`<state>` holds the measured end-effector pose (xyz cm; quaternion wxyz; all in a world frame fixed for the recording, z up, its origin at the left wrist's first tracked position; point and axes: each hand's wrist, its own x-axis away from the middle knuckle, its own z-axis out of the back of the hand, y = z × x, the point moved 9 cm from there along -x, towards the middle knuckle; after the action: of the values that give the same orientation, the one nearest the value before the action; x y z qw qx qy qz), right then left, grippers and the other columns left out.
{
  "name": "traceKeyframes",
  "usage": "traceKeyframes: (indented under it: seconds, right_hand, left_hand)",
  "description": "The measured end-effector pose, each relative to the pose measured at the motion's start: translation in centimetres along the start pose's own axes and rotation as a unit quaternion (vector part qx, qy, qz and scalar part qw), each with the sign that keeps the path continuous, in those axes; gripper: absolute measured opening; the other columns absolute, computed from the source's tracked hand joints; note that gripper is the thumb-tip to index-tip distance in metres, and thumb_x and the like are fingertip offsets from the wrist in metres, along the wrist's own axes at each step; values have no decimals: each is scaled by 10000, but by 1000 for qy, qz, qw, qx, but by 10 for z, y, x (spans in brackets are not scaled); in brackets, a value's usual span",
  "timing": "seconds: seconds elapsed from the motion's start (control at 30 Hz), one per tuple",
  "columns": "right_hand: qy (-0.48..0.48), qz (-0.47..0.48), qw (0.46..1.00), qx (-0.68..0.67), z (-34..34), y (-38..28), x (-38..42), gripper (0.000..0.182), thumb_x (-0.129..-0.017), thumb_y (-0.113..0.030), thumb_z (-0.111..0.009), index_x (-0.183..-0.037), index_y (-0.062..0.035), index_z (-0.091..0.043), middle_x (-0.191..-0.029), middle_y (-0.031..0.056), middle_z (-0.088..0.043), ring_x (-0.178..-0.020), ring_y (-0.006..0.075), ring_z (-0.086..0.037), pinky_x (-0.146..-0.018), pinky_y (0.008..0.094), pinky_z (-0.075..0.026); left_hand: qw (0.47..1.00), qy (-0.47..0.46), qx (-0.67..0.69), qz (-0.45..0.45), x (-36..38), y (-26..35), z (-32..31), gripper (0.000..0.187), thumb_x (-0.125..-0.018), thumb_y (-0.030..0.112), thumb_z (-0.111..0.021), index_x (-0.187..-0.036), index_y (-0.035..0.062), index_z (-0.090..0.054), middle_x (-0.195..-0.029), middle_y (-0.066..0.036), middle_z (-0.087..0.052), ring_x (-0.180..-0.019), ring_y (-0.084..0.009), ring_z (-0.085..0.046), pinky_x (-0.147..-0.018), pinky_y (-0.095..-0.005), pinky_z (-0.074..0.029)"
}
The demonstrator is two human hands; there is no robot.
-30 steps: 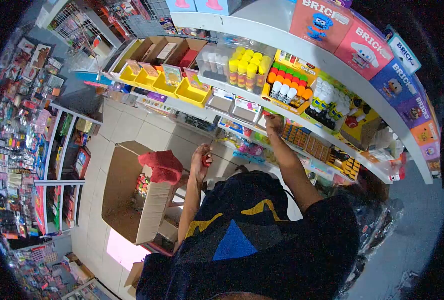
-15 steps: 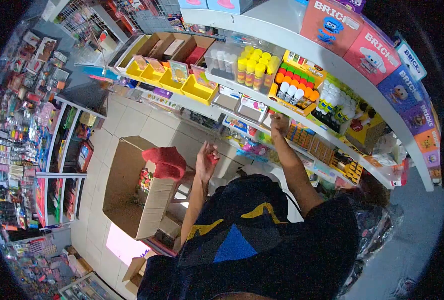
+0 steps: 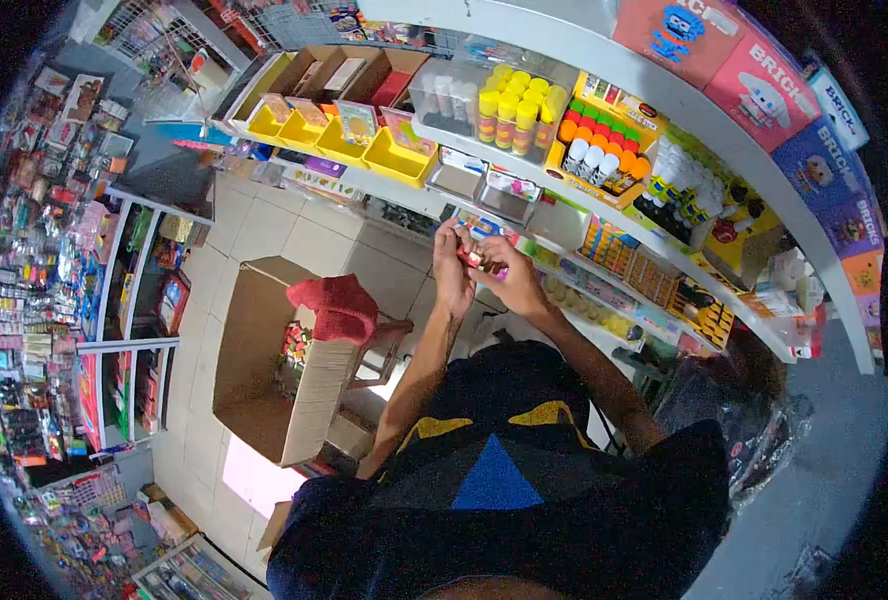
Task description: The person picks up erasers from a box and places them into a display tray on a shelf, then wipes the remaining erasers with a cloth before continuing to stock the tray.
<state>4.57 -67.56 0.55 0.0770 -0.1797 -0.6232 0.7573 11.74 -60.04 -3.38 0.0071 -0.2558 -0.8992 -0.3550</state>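
Note:
My left hand and my right hand meet in front of the lower shelf. Between their closed fingers is a small red-and-white item, partly covered; its exact kind does not show. Just beyond the hands, the shelf carries shallow clear trays, one of them with small packs at its back. Left of my forearms stands an open cardboard box with small red, green and white pieces inside. A red cloth hangs over the box's edge.
Yellow bins, yellow-capped tubes and a box of glue bottles line the upper shelf. Brick toy boxes stand higher at right. Packed racks stand left of the tiled floor.
My right hand has come away from the shelf towards my left hand. The left hand has risen to the right, and both now meet at the small red-and-white item.

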Motion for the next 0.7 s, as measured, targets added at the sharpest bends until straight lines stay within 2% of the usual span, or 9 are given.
traceKeyframes:
  seconds: [0.03,0.17,0.2,0.3,0.33,0.43,0.47,0.57,0.7]
  right_hand:
    - [11,3,1000,0,2,0,1,413,-730,-160,-720,-1067,-47,-509,-880,59,-601,-808,158,-575,-755,296,-455]
    - [41,-37,997,-45,14,21,2,350,-738,-124,-710,-1034,-21,-553,-940,84,-613,-893,181,-591,-802,311,-468]
    - [58,-37,998,-16,22,23,1,277,-770,-125,-687,-998,-9,-581,-939,80,-618,-870,157,-599,-774,280,-481]
    - [100,-84,980,-151,38,33,4,250,-797,-144,-668,-978,7,-586,-911,83,-625,-832,115,-599,-746,243,-483]
    - [112,-35,987,-109,45,33,3,215,-833,-154,-629,-955,17,-583,-810,76,-632,-737,86,-601,-657,213,-484]
    - [48,-120,988,-89,49,45,6,198,-864,-165,-588,-928,22,-579,-714,66,-623,-632,88,-594,-558,216,-468]
    - [44,-119,987,-96,47,43,7,207,-890,-183,-552,-908,22,-576,-662,53,-613,-557,86,-576,-497,212,-442]
    - [34,-132,986,-98,47,35,8,225,-897,-193,-542,-903,30,-572,-651,51,-608,-539,83,-564,-500,206,-441]
    - [26,-130,987,-95,45,36,10,220,-846,-196,-613,-931,3,-574,-761,66,-612,-640,94,-573,-564,227,-457]
  left_hand:
    - [1000,5,-20,-6,0,-1,-1,241,-968,254,-357,-1080,54,-434,-744,-19,-422,-621,-85,-425,-502,-192,-397]
    - [998,-6,45,32,5,-9,-6,200,-960,235,-389,-1060,74,-451,-775,-10,-434,-727,-111,-449,-726,-253,-422]
    - [996,-66,56,31,6,-8,-12,266,-931,232,-464,-1123,49,-448,-928,-38,-509,-864,-151,-513,-847,-302,-412]
    - [993,-71,-67,63,10,-19,-7,290,-904,199,-518,-1141,34,-483,-1048,-52,-531,-963,-151,-518,-859,-291,-412]
    - [988,-84,-115,51,13,-17,-9,285,-897,183,-530,-1137,34,-498,-1034,-44,-546,-951,-136,-521,-849,-278,-411]
    - [958,-121,-261,13,22,-11,-15,272,-874,137,-568,-1125,35,-544,-991,-19,-589,-915,-91,-530,-819,-238,-409]
    - [953,-105,-283,-7,22,-7,-15,262,-869,112,-573,-1113,18,-555,-914,-31,-618,-836,-98,-566,-774,-240,-441]
    - [942,-83,-324,26,17,-12,-8,253,-862,126,-588,-1091,20,-573,-889,-34,-623,-796,-96,-574,-740,-238,-455]
    - [952,-85,-293,27,14,-14,-7,252,-860,142,-595,-1070,4,-578,-869,-39,-624,-764,-99,-579,-696,-238,-469]
